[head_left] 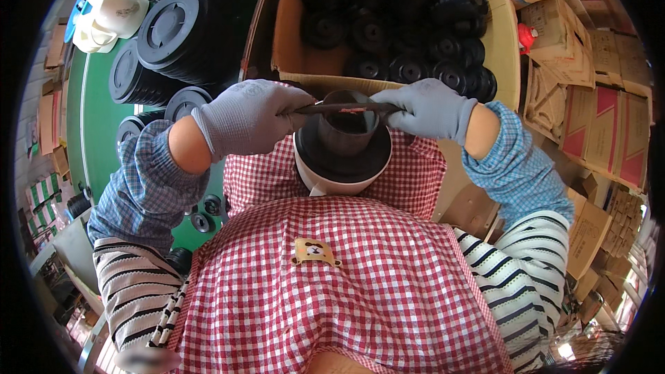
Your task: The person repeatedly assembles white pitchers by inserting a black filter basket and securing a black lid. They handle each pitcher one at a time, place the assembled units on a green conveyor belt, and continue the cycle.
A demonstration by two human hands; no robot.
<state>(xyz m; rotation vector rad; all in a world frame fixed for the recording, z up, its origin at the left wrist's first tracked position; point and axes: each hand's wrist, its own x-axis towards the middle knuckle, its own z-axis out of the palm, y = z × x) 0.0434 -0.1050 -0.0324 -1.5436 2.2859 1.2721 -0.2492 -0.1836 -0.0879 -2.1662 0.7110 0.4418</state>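
Note:
In grey gloves, my left hand [251, 119] and my right hand [433, 112] are both closed, gripping opposite ends of a thin dark piece [332, 108]. It looks like a narrow bar, perhaps a flat part seen edge-on, with a reddish patch near its middle. Directly below it in the view stands a dark grey open cylinder [348, 140], partly covered by the piece. The cylinder rests on the black top of a round white-sided object [310, 166] at my lap, over the red checked apron [332, 235]. Whether the piece touches the cylinder's rim I cannot tell.
Ahead, a large open cardboard box [509, 48] holds several stacks of black round parts [409, 24]. On the green table [100, 125] to the left stand stacks of larger black discs [173, 28] and white moulded pieces [114, 10]. Cardboard cartons [609, 135] pile up at the right.

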